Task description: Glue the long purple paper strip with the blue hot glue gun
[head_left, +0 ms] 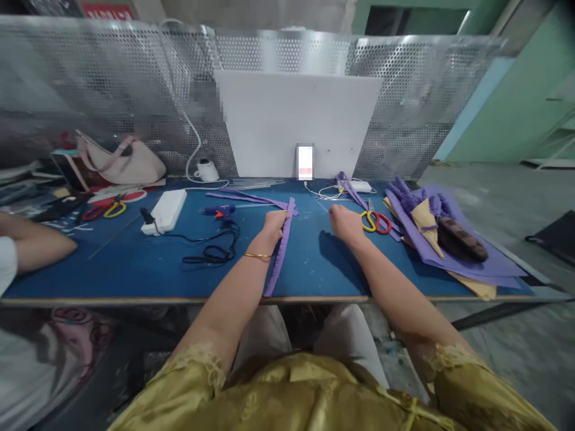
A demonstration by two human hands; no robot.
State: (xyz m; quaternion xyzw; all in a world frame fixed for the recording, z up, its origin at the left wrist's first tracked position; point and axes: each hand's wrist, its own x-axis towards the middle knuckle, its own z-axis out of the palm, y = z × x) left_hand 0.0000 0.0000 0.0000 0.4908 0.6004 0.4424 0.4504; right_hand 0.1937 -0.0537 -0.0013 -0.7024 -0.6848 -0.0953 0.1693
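Observation:
My left hand (275, 224) is closed on a long purple strip (279, 260), which runs from above my fingers down to the table's front edge. More purple strips (251, 197) lie on the table just beyond that hand. To the right, my right hand (345, 222) is curled closed above the table. A faint thin line shows near its fingertips, but what it holds, if anything, is hidden. Scissors with one yellow and one red handle (383, 224) lie right beside it. Left of my left hand rests a blue glue gun (220, 211) with a black cord.
A white power strip (169, 211) and a second pair of scissors (115, 209) lie to the left, near another person's arm (38, 242). A phone (305, 161) leans on a white board (287, 114). Purple sheets (485, 263) carry a brown case (462, 239) at right.

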